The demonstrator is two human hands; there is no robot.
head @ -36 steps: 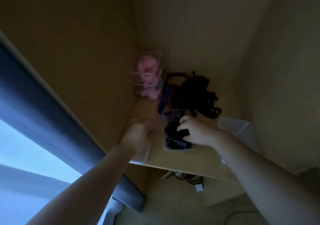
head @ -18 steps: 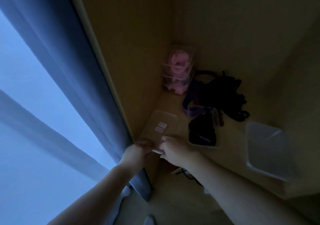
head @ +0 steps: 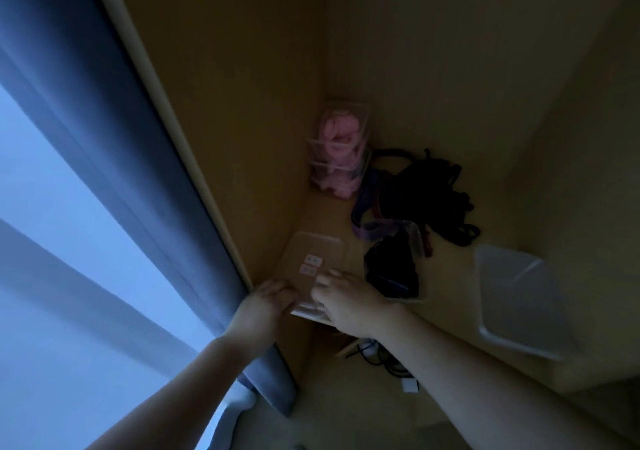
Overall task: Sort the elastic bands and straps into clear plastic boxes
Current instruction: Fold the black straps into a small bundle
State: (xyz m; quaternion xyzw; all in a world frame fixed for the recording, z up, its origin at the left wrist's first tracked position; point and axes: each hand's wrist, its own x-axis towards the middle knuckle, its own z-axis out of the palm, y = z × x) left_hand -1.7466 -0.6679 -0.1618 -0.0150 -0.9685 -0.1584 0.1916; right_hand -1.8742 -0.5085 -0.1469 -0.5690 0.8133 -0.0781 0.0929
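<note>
Right hand (head: 349, 306) is no longer in the box of black straps, as it was a second ago; it is now meeting the left hand (head: 266, 302) at the near edge of the clear lid (head: 318, 259). That lid is lying flat at the shelf's (head: 446, 287) near left corner, two small labels showing on it. Left fingers are curling round the lid's near left edge and gripping it. Right fingers are lying bent on top of the lid with the thumb hidden, so I cannot tell whether that hand is gripping or only pressing. Both forearms are reaching up from below.

Just beside the lid, the open clear box (head: 415, 241) is holding a dark bundle of black straps (head: 391, 266). Further right, an empty translucent box (head: 519, 297) is sitting tilted. Behind, loose black and purple straps (head: 426, 193) are lying heaped, and in the far corner stacked clear boxes (head: 341, 151) are holding pink bands (head: 339, 131).
</note>
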